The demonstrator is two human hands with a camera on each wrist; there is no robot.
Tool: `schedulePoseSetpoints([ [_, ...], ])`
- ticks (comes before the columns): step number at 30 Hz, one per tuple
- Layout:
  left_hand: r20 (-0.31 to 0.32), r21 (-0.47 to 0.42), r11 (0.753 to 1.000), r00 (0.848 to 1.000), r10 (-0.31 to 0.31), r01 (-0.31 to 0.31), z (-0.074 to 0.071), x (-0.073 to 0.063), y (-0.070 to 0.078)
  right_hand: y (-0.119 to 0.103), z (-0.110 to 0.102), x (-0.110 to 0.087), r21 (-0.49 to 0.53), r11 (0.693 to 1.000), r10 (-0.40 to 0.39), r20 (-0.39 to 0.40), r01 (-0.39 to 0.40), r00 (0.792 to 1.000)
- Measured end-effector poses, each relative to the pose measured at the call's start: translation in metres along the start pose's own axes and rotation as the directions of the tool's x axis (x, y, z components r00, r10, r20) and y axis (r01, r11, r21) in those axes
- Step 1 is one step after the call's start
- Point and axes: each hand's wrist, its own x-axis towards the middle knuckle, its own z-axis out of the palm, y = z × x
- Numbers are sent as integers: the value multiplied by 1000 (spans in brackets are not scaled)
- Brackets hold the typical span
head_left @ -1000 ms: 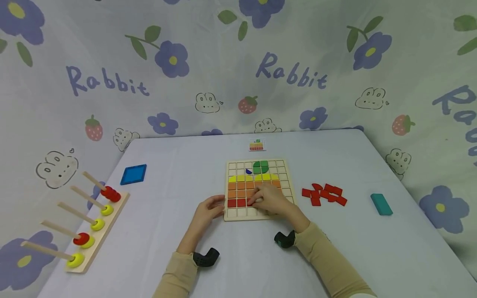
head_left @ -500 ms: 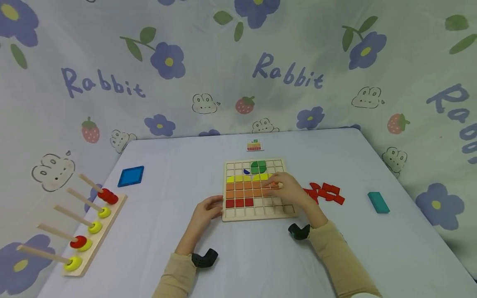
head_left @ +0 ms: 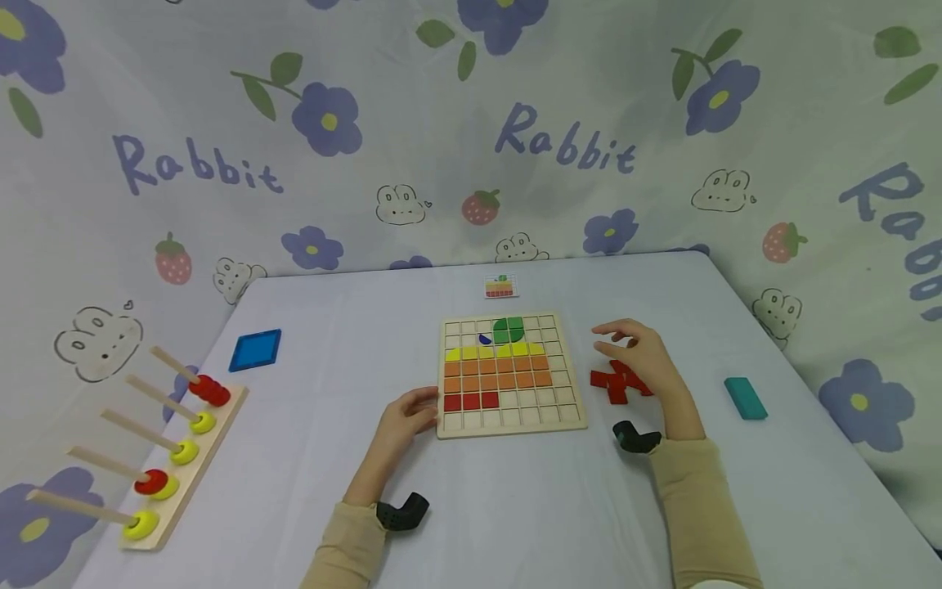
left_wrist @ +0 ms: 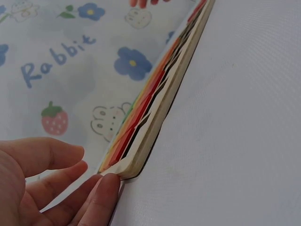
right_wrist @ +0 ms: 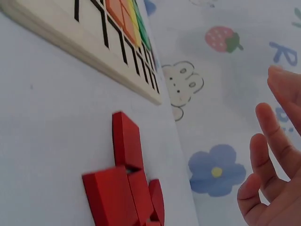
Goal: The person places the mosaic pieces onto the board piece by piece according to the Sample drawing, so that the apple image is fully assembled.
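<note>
A square wooden grid board lies mid-table. It carries three red squares in a row, two orange rows, a yellow band, green pieces and a small blue piece. My left hand rests at the board's left edge; in the left wrist view, fingertips touch its corner. My right hand hovers, fingers spread and holding nothing, above loose red pieces right of the board. Some of those are hidden beneath it; the right wrist view shows several red blocks close up.
Behind the board lies a small picture card. At left stand a pegged wooden base with red and yellow beads, and a blue tray. A teal block lies far right. A printed cloth hangs behind.
My right hand has left the red row, where a third red square now lies, and moved right to above the loose red pieces. The left hand has stayed at the board's edge.
</note>
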Motion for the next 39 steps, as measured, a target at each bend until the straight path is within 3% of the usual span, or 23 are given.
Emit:
schedulePoseSetpoints([
  [5, -9, -11, 1000, 1000, -1, 1, -1, 6, -12, 18, -16, -5, 28, 998, 53, -64, -51, 997],
  [10, -28, 0, 1000, 1000, 8, -8, -6, 3, -11, 36, -27, -10, 47, 996, 77, -111, -72, 991],
  [15, -26, 7, 1000, 1000, 11, -11, -10, 3, -10, 52, -38, -22, 15, 987, 159, -134, -158, 978],
  [17, -16, 5, 1000, 1000, 14, -14, -10, 4, -10, 57, -41, -27, -8, 979, 200, -128, -203, 971],
  [24, 10, 1, 1000, 1000, -5, 5, -6, -8, 13, 71, -47, -35, -1, 964, 265, -78, -265, 961],
  [27, 11, -8, 1000, 1000, -11, 11, -6, -4, 6, 76, -46, -36, -42, 954, 294, -50, -296, 954],
  [33, 3, -11, 1000, 1000, -7, 7, -4, 6, -11, 80, -43, -33, -177, 950, 259, -17, -258, 966],
  [39, -4, -4, 1000, 1000, 6, -6, -1, 8, -14, 80, -42, -34, -165, 961, 219, -38, -222, 975],
])
